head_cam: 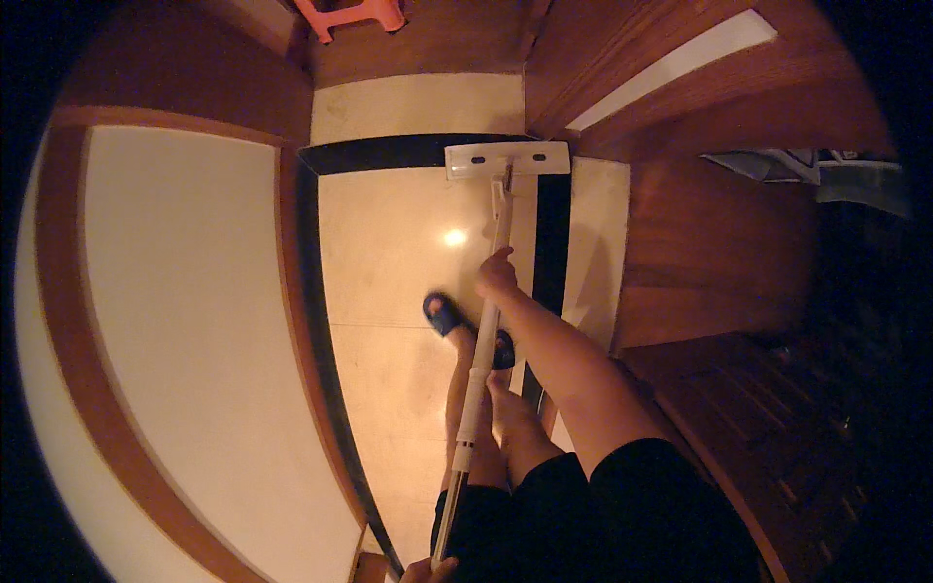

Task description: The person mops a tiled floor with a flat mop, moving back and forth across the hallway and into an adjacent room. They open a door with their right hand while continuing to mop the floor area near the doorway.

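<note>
A flat mop with a white rectangular head (466,167) reaches away from me over the floor. Its head lies across the corner of the black floor border. My right hand (498,275) is wrapped around the upper part of the white pole (482,357), not far below the head. At the bottom edge of the picture, my left hand (430,571) grips the other end of the pole, where it turns to shiny metal; part of this hand is cut off. The pole slants across my legs. On my feet are dark slippers (440,315).
Pale tiles (386,248) with a black border (379,151) form the narrow floor. A wood-framed white panel (182,291) runs along the left. Brown wooden furniture (714,248) stands on the right. A red plastic stool (357,13) is partly visible at the top.
</note>
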### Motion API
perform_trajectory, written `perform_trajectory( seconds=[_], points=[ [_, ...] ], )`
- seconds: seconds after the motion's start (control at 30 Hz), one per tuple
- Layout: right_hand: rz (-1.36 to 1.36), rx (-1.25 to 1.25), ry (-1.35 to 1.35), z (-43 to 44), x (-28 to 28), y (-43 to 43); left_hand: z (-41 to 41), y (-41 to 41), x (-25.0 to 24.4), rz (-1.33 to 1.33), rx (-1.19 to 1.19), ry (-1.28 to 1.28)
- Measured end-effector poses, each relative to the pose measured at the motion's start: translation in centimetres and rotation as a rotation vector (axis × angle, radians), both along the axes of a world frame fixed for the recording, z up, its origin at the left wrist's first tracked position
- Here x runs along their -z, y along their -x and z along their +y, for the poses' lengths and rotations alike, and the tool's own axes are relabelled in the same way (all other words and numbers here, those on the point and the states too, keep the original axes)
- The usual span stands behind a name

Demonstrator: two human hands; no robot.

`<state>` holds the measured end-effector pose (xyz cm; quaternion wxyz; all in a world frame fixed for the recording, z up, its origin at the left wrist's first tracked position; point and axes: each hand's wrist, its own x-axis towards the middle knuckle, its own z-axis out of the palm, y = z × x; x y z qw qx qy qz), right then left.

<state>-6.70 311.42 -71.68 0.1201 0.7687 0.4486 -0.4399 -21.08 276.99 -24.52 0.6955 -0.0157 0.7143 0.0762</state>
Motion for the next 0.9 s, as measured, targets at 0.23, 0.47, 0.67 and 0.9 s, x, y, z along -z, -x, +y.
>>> perform_trajectory(
  seconds=[0.23,0.47,0.67,0.9],
  points=[
    [0.046,0.013,0.063,1.8,-1.0,1.1,1.0,4.0,0.3,-0.015,-0.059,0.108],
    [-0.101,-0.007,0.030,2.3,-0.5,3.6,7.1,9.5,1.3,-0.057,0.013,0.201],
    [0.042,-0.069,0.078,4.6,-1.4,4.7,10.3,11.1,0.6,-0.072,-0.064,0.261],
    [0.028,-0.145,0.072,3.9,1.0,5.5,11.3,11.8,-0.5,-0.066,-0.504,0.411]
  ],
)
